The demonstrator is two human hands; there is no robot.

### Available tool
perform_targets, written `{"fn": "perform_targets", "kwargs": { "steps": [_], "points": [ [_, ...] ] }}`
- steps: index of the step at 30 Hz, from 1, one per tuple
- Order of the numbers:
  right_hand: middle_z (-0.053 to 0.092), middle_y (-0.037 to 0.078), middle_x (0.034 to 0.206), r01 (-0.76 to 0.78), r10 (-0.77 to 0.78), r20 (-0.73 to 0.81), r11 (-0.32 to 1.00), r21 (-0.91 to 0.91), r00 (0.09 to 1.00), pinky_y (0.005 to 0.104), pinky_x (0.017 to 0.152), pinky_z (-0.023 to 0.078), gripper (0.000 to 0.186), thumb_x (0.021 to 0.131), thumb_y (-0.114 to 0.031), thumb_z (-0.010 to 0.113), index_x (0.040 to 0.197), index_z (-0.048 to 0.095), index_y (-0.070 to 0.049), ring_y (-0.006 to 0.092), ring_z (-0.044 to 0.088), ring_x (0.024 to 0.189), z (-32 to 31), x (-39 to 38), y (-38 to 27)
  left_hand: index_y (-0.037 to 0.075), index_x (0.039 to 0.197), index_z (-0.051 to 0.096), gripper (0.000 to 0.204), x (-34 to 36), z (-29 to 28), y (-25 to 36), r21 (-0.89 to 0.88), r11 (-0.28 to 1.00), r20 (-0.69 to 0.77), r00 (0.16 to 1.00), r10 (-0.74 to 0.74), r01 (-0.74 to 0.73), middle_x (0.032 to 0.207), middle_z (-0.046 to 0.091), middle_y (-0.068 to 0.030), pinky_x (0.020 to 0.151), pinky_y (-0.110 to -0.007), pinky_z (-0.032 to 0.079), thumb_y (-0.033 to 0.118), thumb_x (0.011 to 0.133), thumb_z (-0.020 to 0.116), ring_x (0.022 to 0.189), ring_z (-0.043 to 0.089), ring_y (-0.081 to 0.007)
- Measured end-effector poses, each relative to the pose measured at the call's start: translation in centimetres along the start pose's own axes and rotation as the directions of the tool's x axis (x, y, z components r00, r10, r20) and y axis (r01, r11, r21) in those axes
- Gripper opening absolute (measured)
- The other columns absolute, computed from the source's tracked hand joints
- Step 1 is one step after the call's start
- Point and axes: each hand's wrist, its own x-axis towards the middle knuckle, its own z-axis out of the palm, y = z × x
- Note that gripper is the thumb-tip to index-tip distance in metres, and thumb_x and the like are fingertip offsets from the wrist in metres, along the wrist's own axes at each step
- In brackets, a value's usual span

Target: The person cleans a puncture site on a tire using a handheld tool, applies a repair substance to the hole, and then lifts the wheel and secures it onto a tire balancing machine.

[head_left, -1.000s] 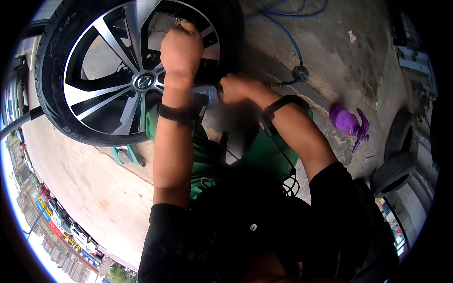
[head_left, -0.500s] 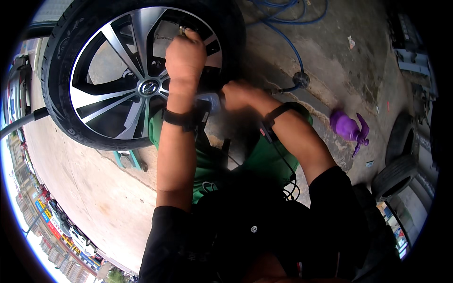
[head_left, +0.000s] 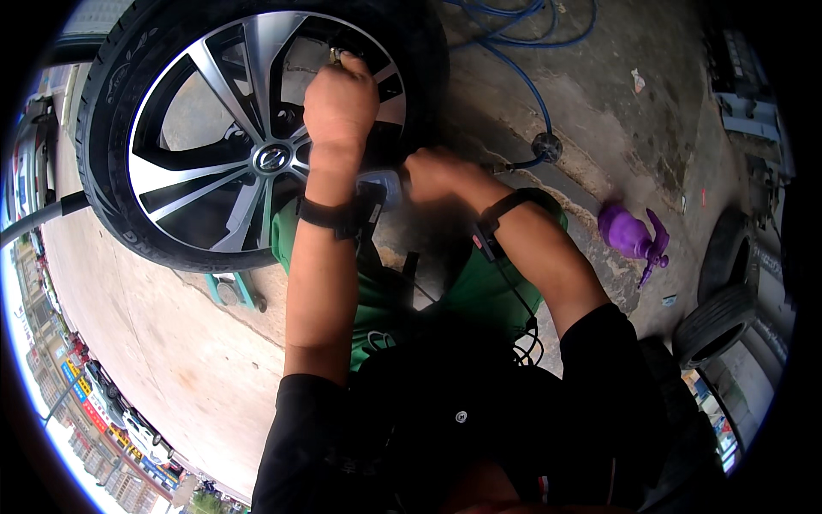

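A car wheel [head_left: 111, 163] with a black tyre and a silver-and-black spoked rim fills the upper left. My left hand [head_left: 341, 103] is closed on a small brass fitting [head_left: 335, 56] at the upper right part of the rim; most of the fitting is hidden by my fingers. Lower and to the right, my right hand [head_left: 437, 178] is closed on a grey handheld tool [head_left: 378, 187] with a pale blue part, joined toward a blue hose; the tool is partly blurred and shadowed.
Coiled blue hose [head_left: 518, 73] lies on the concrete at upper right. A purple spray bottle [head_left: 629, 231] stands right of my knees. Spare tyres [head_left: 715, 321] lie at far right. A green jack [head_left: 231, 291] is below the wheel. Parked cars [head_left: 145, 435] show at lower left.
Over the last second my left hand and the wheel have shifted slightly down and right in view; both grips look the same.
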Motion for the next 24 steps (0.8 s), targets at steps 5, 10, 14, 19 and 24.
{"fn": "perform_targets", "kwargs": {
  "steps": [5, 10, 14, 19, 24],
  "points": [
    [0.072, 0.02, 0.105, -0.004, 0.004, -0.017, 1.0, 0.019, 1.0, 0.0437, 0.086, 0.056, 0.034, 0.072, -0.019, 0.067, 0.101, 0.074, -0.002, 0.0359, 0.069, 0.099, 0.2, 0.1, 0.1, -0.005, 0.088, 0.071, 0.056, 0.0, -0.1, 0.0, -0.007, 1.0, 0.003, 1.0, 0.004, -0.004, 0.095, 0.069, -0.032, 0.087, -0.051, 0.054, 0.04, 0.099, 0.041, 0.095, 0.066, -0.0491],
    [0.071, 0.02, 0.109, -0.014, 0.014, -0.001, 1.0, 0.019, 1.0, 0.0442, 0.09, 0.055, 0.035, 0.074, -0.017, 0.066, 0.105, 0.073, -0.003, 0.0366, 0.068, 0.104, 0.1, 0.1, 0.1, -0.005, 0.086, 0.071, 0.055, 0.0, 0.0, 0.0, -0.014, 1.0, -0.012, 1.0, 0.016, -0.016, 0.093, 0.069, -0.0318, 0.086, -0.052, 0.055, 0.04, 0.099, 0.041, 0.093, 0.067, -0.0493],
    [0.071, 0.02, 0.108, -0.018, 0.018, -0.005, 1.0, 0.025, 1.0, 0.0442, 0.091, 0.055, 0.035, 0.075, -0.018, 0.066, 0.106, 0.073, -0.003, 0.0366, 0.068, 0.105, 0.0, -0.1, -0.3, -0.005, 0.085, 0.071, 0.055, 0.0, 0.2, -0.3, -0.013, 0.999, -0.036, 0.999, 0.031, -0.032, 0.091, 0.069, -0.0317, 0.085, -0.052, 0.055, 0.04, 0.099, 0.042, 0.093, 0.067, -0.0496],
    [0.072, 0.02, 0.106, 0.002, -0.002, -0.001, 1.0, 0.014, 1.0, 0.0438, 0.088, 0.056, 0.038, 0.072, -0.019, 0.069, 0.107, 0.073, -0.003, 0.0363, 0.069, 0.101, 0.8, 0.8, 0.7, -0.005, 0.084, 0.071, 0.055, 0.0, 0.4, -0.2, -0.011, 0.999, -0.051, 0.998, 0.037, -0.038, 0.09, 0.069, -0.0318, 0.083, -0.052, 0.055, 0.04, 0.098, 0.042, 0.091, 0.067, -0.0499],
    [0.071, 0.021, 0.108, 0.017, -0.016, -0.012, 0.998, 0.069, 1.0, 0.0449, 0.09, 0.055, 0.036, 0.076, -0.015, 0.064, 0.11, 0.072, -0.006, 0.0384, 0.068, 0.104, 1.1, 0.9, 1.1, -0.005, 0.081, 0.072, 0.055, 0.2, 0.5, -0.4, -0.011, 0.997, -0.086, 0.993, 0.076, -0.077, 0.086, 0.069, -0.0316, 0.081, -0.052, 0.056, 0.039, 0.098, 0.043, 0.088, 0.067, -0.05]
  ]
}}
